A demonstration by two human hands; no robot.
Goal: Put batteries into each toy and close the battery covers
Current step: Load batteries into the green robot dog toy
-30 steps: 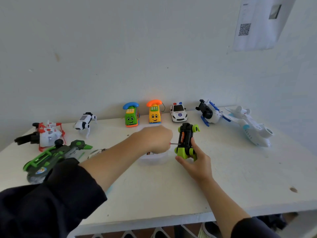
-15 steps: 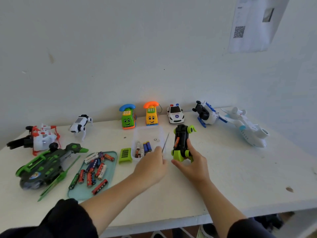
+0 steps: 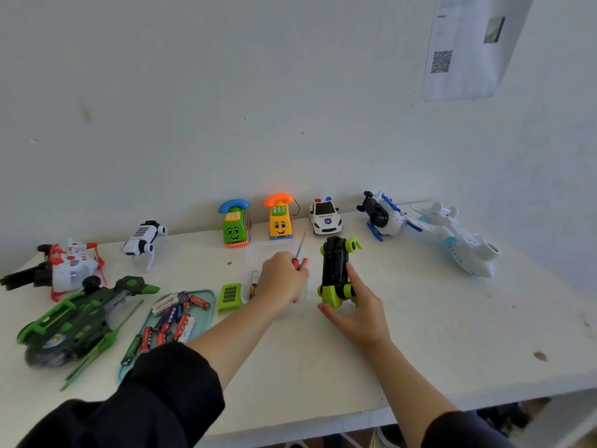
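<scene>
Near the middle of the white table (image 3: pixel 452 334), the black and green toy car (image 3: pixel 336 271) stands tipped up on its near end, underside toward the left, held by the right hand (image 3: pixel 358 313), whose thumb and fingers curl round its lower wheels. Just left of it the left hand (image 3: pixel 282 279) is closed round a red-handled screwdriver (image 3: pixel 300 253), its shaft pointing up and away, above a clear plastic box (image 3: pixel 277 253) that the hand largely hides. Left of that lie a single battery (image 3: pixel 254 282) and a green battery cover (image 3: pixel 230 297), then a pale blue tray (image 3: pixel 206 302) of loose batteries (image 3: pixel 176 315). A green helicopter (image 3: pixel 77 318) and a red and white toy (image 3: pixel 69 265) fill the left end. Along the far wall stand a robot dog (image 3: pixel 142 237), two toy phones (image 3: pixel 237 223), a police car (image 3: pixel 324 216) and white aircraft (image 3: pixel 458 240). The near right stretch of tabletop, up to its front edge, is bare.
</scene>
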